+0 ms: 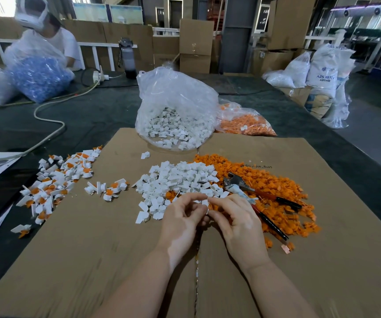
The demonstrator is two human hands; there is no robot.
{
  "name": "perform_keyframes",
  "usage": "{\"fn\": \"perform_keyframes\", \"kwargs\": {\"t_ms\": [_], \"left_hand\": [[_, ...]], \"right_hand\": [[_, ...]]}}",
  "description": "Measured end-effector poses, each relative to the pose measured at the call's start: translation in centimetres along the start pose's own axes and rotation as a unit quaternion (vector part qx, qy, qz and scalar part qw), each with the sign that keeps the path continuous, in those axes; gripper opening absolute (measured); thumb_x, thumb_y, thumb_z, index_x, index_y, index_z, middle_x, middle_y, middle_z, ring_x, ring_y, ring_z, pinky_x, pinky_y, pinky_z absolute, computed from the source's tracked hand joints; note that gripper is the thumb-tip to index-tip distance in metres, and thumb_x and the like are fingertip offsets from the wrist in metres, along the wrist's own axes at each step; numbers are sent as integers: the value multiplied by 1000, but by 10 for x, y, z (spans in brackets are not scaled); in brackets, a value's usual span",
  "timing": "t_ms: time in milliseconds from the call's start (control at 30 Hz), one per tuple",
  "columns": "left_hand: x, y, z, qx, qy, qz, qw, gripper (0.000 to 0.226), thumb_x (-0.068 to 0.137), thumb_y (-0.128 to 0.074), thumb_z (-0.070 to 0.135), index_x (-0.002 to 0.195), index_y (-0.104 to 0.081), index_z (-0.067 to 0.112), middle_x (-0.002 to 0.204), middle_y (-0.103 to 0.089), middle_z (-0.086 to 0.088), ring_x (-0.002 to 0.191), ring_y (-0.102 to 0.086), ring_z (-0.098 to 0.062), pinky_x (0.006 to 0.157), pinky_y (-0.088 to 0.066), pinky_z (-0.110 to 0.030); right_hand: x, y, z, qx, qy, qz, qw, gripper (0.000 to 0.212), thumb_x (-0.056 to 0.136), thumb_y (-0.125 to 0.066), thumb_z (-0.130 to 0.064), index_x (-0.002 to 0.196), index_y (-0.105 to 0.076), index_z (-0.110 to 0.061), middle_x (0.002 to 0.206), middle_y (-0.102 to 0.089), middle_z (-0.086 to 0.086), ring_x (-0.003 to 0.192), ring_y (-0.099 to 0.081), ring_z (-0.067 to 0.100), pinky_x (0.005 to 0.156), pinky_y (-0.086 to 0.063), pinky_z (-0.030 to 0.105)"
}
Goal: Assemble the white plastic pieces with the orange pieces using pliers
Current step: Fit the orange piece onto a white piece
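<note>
Both hands meet low over the flat brown cardboard sheet [88,260]: the left hand [180,222] and right hand [235,221] each pinch a small white plastic piece [205,203] between curled fingertips, at the near edge of the loose white pile [175,180]. It looks light, stiff and slippery, best held by its flat sides. Just right lie the red-handled metal pliers [256,193] on the heap of orange plastic pieces [265,180]. Finished white-and-orange parts [54,180] sit well left. Bare cardboard near the wrists gives working room.
</note>
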State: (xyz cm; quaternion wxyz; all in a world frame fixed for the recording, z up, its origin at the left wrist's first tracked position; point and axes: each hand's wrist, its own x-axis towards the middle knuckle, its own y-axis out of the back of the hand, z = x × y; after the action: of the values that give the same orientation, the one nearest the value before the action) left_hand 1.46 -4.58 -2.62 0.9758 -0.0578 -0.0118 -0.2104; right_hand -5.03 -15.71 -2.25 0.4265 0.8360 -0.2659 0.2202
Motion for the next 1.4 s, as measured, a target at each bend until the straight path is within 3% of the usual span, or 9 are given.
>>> {"fn": "perform_keyframes", "kwargs": {"t_ms": [733,1133,1400], "left_hand": [[-1,0,4,-16,1,1,1000,15,85,-61,-1,95,-64,10,67,-54,-9,58,-58,-10,60,-52,-22],[-1,-1,5,-20,-1,0,1000,16,84,-61,-3,94,-65,9,66,-56,-8,58,-58,-10,59,-51,-19],[0,-2,6,2,-9,10,1000,14,84,-62,-2,96,-64,4,63,-52,-7,58,-57,-9,59,-50,-17]], "right_hand": [[-2,-2,4,16,-3,38,999,25,79,-73,-12,102,-68,-7,85,-58,-3,83,-55,12,77,-46,29],[-1,-1,3,12,15,28,999,19,80,-71,-8,98,-71,-9,82,-58,1,81,-53,12,76,-43,19],[1,0,1,3,13,26,1000,18,81,-68,-17,97,-71,-10,83,-60,1,84,-54,12,75,-46,27]]}}
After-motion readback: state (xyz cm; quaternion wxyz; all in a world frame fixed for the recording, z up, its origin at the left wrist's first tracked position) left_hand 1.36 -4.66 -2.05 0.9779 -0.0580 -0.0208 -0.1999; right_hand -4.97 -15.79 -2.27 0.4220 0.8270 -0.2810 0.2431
